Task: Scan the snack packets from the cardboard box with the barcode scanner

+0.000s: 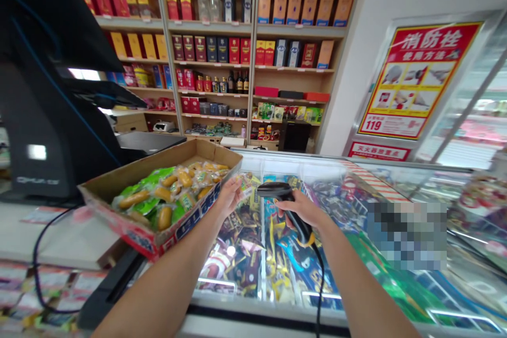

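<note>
My right hand is wrapped round the handle of a black barcode scanner with a yellow trim and a black cable running down toward me. The scanner head points left at a small clear-wrapped snack packet pinched in my left hand. Both hands hover over the glass lid of a chest freezer. Just left of my left hand a shallow cardboard box holds several green packets of yellow sausage-like snacks.
A black checkout terminal stands on the counter at the left, its cable looping down. Shelves of boxed goods and bottles line the back wall. A red fire-hydrant poster hangs at the right. The freezer is full of wrapped ice creams.
</note>
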The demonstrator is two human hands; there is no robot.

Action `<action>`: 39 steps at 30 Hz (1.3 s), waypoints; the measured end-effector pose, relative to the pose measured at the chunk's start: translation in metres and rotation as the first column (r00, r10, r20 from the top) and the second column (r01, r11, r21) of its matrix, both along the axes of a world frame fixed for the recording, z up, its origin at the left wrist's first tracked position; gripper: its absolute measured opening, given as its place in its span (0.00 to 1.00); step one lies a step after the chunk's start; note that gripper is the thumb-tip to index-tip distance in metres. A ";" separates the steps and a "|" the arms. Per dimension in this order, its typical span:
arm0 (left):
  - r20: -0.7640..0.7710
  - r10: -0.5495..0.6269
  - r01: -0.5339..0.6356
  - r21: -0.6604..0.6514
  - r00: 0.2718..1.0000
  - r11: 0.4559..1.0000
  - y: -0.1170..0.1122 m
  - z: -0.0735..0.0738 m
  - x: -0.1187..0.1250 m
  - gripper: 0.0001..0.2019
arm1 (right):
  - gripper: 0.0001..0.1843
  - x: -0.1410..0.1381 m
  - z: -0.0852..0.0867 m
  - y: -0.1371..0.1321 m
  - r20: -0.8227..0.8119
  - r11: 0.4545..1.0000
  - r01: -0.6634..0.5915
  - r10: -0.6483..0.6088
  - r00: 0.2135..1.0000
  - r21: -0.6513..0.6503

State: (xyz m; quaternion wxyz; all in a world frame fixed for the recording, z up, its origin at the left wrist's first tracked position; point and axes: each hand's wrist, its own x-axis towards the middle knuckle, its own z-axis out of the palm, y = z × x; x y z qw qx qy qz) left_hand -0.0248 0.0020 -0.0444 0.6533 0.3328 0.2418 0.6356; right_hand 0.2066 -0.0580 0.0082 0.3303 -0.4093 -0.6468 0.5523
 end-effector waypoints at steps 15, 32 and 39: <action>-0.112 0.073 -0.073 -0.001 0.991 0.997 -0.006 0.009 0.009 0.24 | 0.13 -0.012 -0.007 -0.005 0.020 1.000 -0.008 0.008 1.000 -0.019; -0.242 -0.007 0.008 0.002 0.970 1.000 -0.013 0.007 0.013 0.24 | 0.10 0.007 0.000 0.006 0.013 0.952 0.292 -0.292 0.956 -0.090; -0.490 0.052 -0.010 0.088 0.870 0.996 -0.003 0.005 0.051 0.25 | 0.09 0.037 0.012 0.017 -0.126 0.820 0.553 -0.571 0.812 -0.150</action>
